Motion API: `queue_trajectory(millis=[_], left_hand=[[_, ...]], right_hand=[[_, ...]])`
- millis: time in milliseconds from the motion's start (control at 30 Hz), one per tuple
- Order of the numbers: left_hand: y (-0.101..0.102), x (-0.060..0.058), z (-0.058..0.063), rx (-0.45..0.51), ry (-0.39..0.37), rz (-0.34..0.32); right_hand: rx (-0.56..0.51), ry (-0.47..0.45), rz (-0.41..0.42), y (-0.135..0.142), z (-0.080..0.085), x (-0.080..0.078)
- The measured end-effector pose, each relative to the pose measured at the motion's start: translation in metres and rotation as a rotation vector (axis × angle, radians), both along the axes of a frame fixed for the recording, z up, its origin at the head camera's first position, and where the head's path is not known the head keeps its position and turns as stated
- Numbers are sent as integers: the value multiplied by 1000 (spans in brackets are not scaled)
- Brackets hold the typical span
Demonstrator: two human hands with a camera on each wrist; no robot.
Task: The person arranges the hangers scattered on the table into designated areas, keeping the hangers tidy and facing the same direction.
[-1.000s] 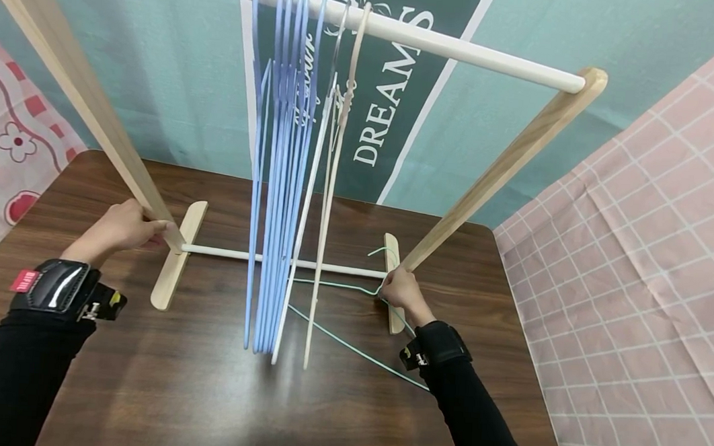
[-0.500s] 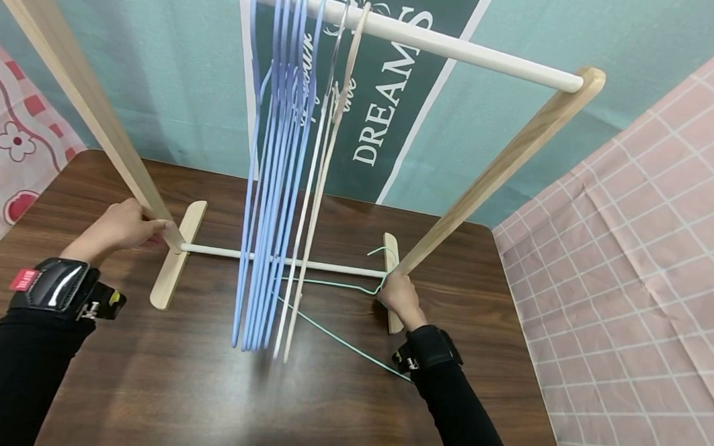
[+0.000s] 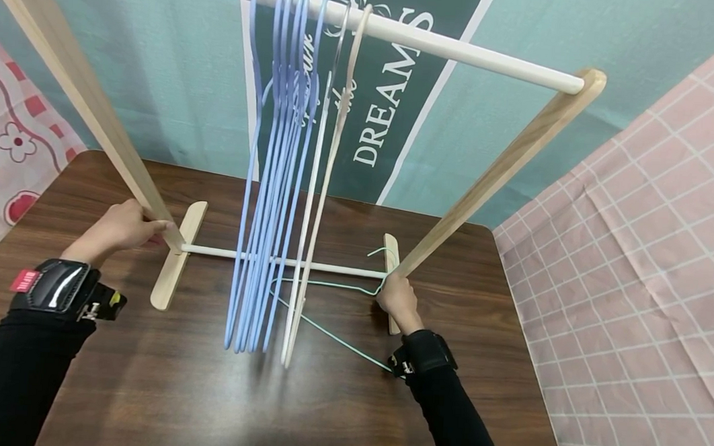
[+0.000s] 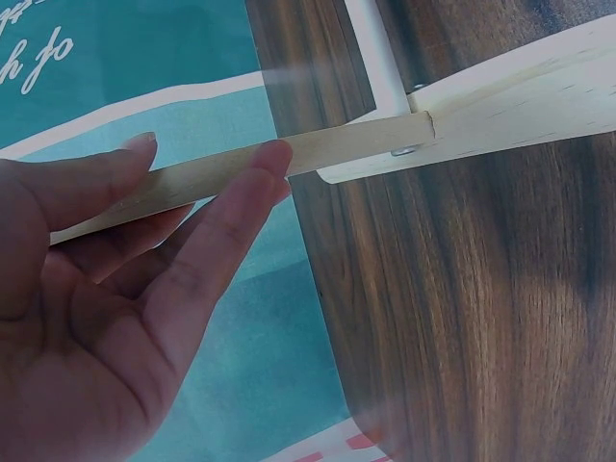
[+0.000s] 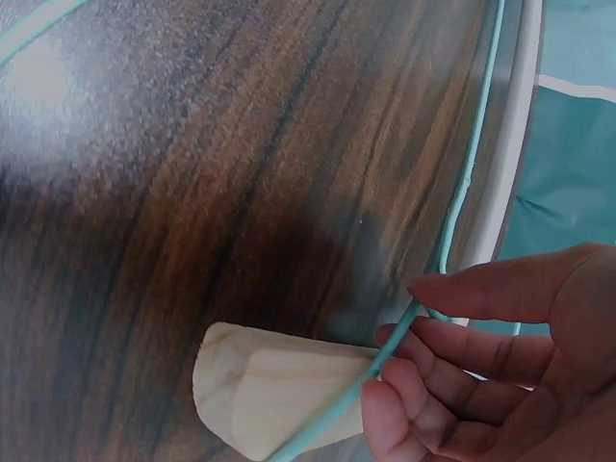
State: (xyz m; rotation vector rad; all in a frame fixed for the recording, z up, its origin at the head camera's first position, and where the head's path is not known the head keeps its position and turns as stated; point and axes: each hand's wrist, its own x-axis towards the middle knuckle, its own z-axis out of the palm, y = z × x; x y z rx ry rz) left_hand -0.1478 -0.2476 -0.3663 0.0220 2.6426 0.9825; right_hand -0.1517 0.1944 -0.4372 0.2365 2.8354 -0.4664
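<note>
A wooden clothes rack stands on the table, its left post [image 3: 96,115] pinched near the base by my left hand [image 3: 128,226]. In the left wrist view the thumb and fingers [image 4: 226,231] lie on either side of that post. My right hand [image 3: 399,299], low by the right post [image 3: 499,173], pinches a mint-green clothes hanger [image 3: 344,344]. The right wrist view shows this hanger [image 5: 332,416] between thumb and fingers, crossing over the rack's wooden foot [image 5: 289,385]. Several blue hangers [image 3: 287,111], a white hanger [image 3: 310,200] and a beige hanger [image 3: 322,201] hang from the top rail [image 3: 481,54].
A white lower bar [image 3: 342,269] joins the posts just above the brown table [image 3: 203,390]. The left foot [image 3: 164,288] sticks out toward the front. Behind hangs a teal cloth [image 3: 189,73], with a pink checked cloth [image 3: 627,264] at the right.
The hanging hangers have swung, their lower ends now further left. My right hand has shifted slightly, its forearm moving left with the mint-green hanger. The left hand stays in place.
</note>
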Motion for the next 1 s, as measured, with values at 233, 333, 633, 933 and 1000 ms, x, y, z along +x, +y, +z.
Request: queue_trajectory(millis=[233,333,633,933,1000], left_hand=[[1,0,0,-10,0,-6],[1,0,0,-13,-1,-3],[2,0,-1,-12,-4,-6],[1,0,0,-9,0,-4],[1,0,0,-8,3,-1]], right_hand=[[24,23,-11,-2,-2,2],[33,12,-16,-2,-2,3],[21,28,-32,-1,1,4],[-103,26,-19,3,13,7],[-135,17,2,5,16,7]])
